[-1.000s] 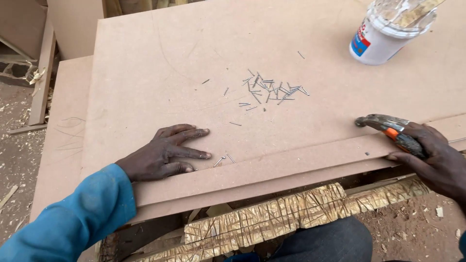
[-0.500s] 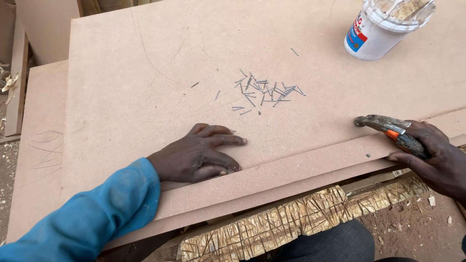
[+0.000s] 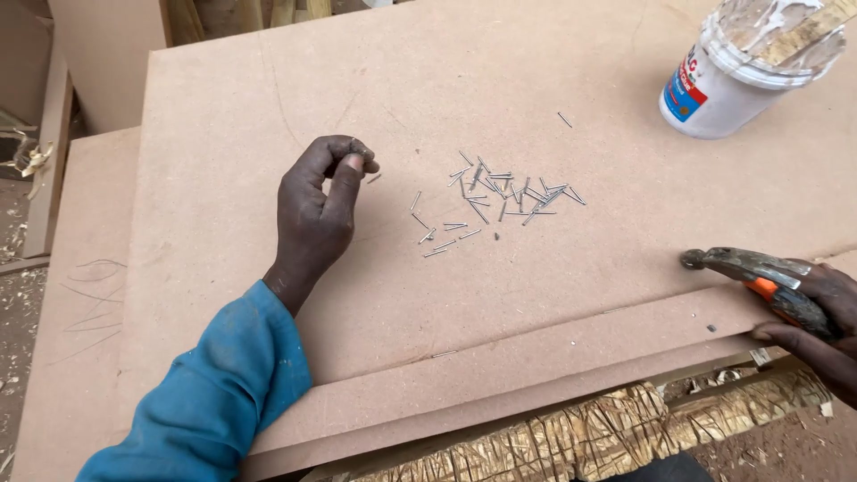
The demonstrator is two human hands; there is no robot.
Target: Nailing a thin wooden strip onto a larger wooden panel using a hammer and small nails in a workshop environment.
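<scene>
Since half a second ago, the left hand has lifted off the board and now pinches something tiny, probably one nail, at its fingertips left of the nails scattered mid-frame. Thin, stiff, light and sharp-tipped, these grey pins likely roll and slip, so pinching the shank suits them. At the lower right, the right hand grips a hammer on the brown bench, below a white tub at upper right.

Brown fibreboard sheets, stacked, fill the view. Another sheet lies lower at left. Sawdust-strewn dirt floor beyond it, more at bottom right. Upright board top left. Rough-cut timber beneath the stack. Even daylight.
</scene>
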